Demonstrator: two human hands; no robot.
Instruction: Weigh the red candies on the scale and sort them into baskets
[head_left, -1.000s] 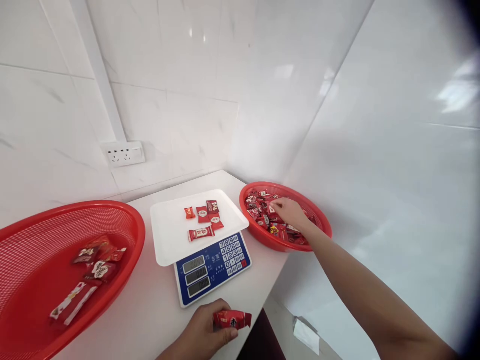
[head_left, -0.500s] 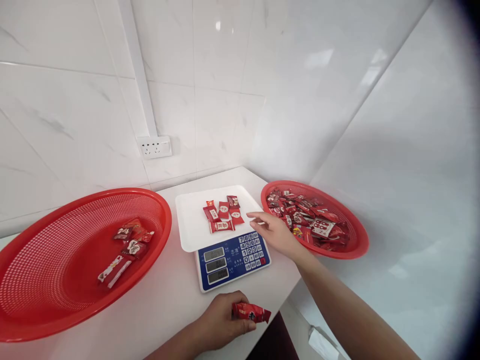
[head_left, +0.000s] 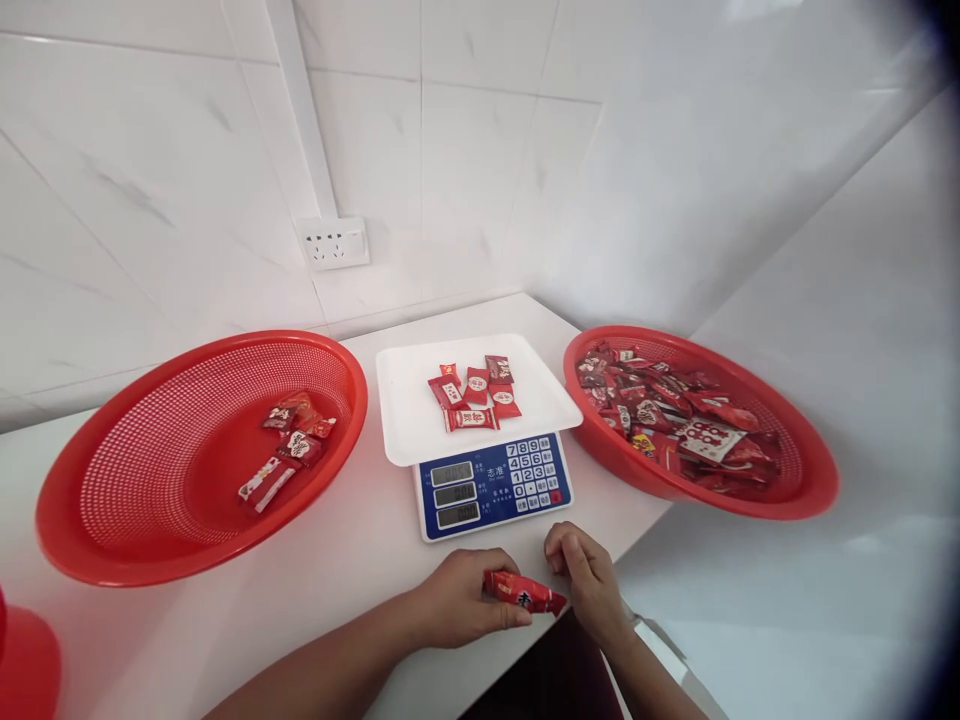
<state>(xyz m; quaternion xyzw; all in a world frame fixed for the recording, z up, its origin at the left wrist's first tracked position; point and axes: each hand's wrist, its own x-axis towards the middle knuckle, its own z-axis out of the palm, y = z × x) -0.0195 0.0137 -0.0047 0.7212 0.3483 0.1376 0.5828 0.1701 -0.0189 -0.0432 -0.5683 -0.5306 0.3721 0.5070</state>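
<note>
My left hand (head_left: 472, 597) is closed round a red wrapped snack packet (head_left: 525, 592), fingers and thumb on its left end, just in front of the scale. Close to the packet's right end, my right hand (head_left: 585, 575) is curled with the thumb over the fingers, and no item shows in it. A digital scale (head_left: 491, 488) with a blue keypad panel stands beyond my hands. Several small red wrapped candies (head_left: 471, 418) lie on its white tray (head_left: 409, 400). The figures on its displays are too faint to read surely.
On the left, a red mesh basket (head_left: 150, 400) holds a few wrapped snacks (head_left: 268, 484). Another red basket (head_left: 814, 492), at the right, is heaped with red packets (head_left: 675, 400). Part of a red object (head_left: 26, 660) shows at lower left. A wall socket (head_left: 334, 243) sits behind the white table (head_left: 322, 590).
My right hand has moved from beside the tray down towards my body, its fingers now curled. My left hand still holds the packet. The head view has shifted.
</note>
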